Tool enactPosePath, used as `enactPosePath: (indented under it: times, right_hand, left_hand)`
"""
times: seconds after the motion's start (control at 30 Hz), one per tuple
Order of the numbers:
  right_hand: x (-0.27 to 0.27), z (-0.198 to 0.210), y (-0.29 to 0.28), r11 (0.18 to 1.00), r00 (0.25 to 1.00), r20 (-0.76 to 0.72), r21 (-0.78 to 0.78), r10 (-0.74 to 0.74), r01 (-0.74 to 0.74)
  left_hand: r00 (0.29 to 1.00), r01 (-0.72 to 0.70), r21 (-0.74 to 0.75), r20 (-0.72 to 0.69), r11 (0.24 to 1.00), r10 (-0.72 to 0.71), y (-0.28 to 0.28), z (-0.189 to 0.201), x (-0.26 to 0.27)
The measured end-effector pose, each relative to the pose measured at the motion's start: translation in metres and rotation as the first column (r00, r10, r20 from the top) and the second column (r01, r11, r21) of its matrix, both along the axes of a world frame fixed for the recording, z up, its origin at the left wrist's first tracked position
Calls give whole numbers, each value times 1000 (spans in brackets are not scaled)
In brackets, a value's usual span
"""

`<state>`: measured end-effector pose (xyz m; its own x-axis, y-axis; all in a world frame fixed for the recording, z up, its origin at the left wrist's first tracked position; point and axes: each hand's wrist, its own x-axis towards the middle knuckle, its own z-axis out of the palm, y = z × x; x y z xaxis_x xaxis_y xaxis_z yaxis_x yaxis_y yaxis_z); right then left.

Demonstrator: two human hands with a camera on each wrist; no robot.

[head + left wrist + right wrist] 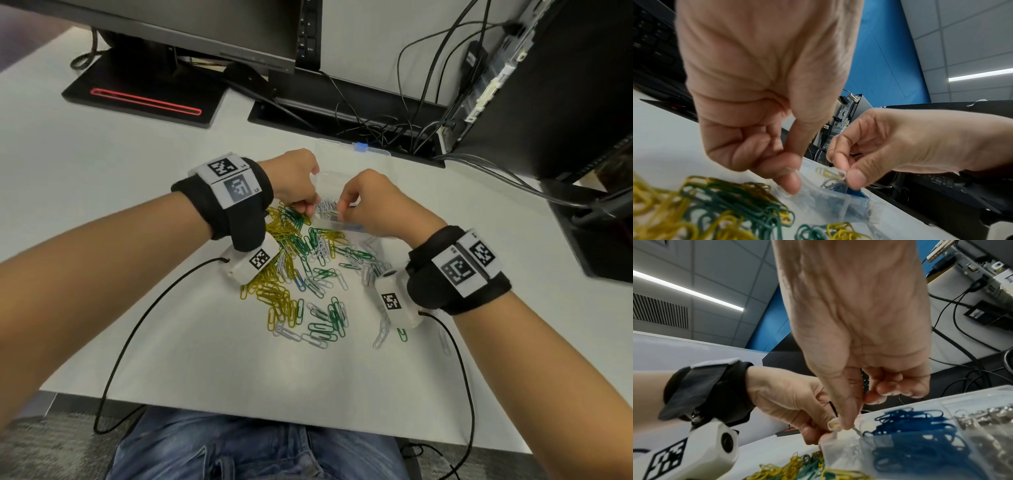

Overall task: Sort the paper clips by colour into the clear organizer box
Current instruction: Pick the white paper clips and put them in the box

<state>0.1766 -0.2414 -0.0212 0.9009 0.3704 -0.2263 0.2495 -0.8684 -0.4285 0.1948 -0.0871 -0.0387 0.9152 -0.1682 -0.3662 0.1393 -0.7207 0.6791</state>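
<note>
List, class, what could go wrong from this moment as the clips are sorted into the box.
1. The right hand pinches a white clip over the box; it could drop among the blue clips, the wrong colour.
2. The left hand is at the light box's edge and could tip it.
3. Yellow clips and green clips overlap, so several may lift together.

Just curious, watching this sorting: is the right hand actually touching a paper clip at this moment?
Touching. The left wrist view shows the right hand pinching a pale white-coated wire paper clip between thumb and forefinger, over the clear plastic organizer box.
</note>
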Motion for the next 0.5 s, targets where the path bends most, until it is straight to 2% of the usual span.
enactPosePath:
  times: [0.17, 0.37, 0.5]
  right_hand:
    - [2, 3, -2, 999, 996, 88, 32, -24, 21]
    - [7, -2, -1, 1000, 975, 224, -29, 11, -4]
    - [9, 2, -3, 997, 971, 231, 61, -67, 54]
  left_hand:
    - [1000, 5, 8, -10, 1000, -5, 0, 1, 1]
    - [1000, 11, 11, -8, 1000, -11, -1, 2, 0]
    - [1000, 7, 3, -14, 1000, -7, -1, 2, 0]
